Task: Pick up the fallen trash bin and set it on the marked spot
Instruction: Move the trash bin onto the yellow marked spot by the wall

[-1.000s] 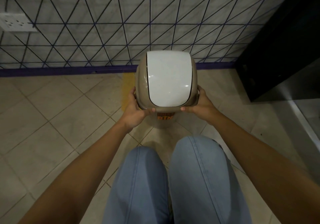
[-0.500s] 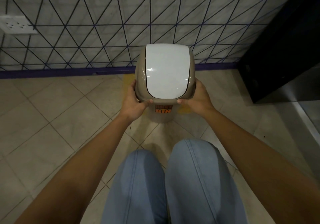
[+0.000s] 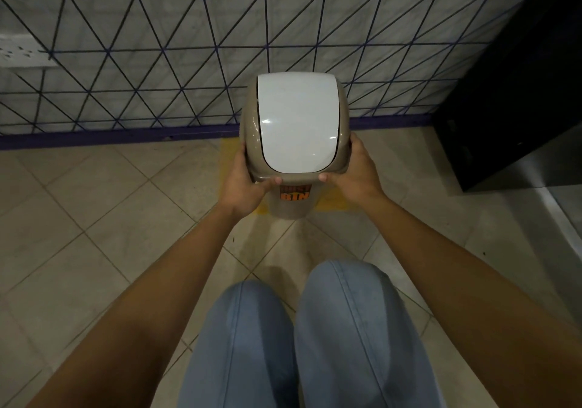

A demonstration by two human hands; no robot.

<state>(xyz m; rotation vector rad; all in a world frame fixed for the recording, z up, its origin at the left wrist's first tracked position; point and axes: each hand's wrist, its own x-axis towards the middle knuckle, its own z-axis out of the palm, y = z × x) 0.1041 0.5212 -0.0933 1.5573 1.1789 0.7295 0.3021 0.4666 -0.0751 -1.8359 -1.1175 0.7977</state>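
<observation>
Since a second ago we've carried the dust bin (image 3: 296, 143) forward toward the wall; it's upright, long axis vertical. Left hand (image 3: 244, 184) and right hand (image 3: 356, 177) clamp its lid rim from both sides, equally near. Base sits over the yellow floor marking (image 3: 230, 155); contact unclear.
</observation>
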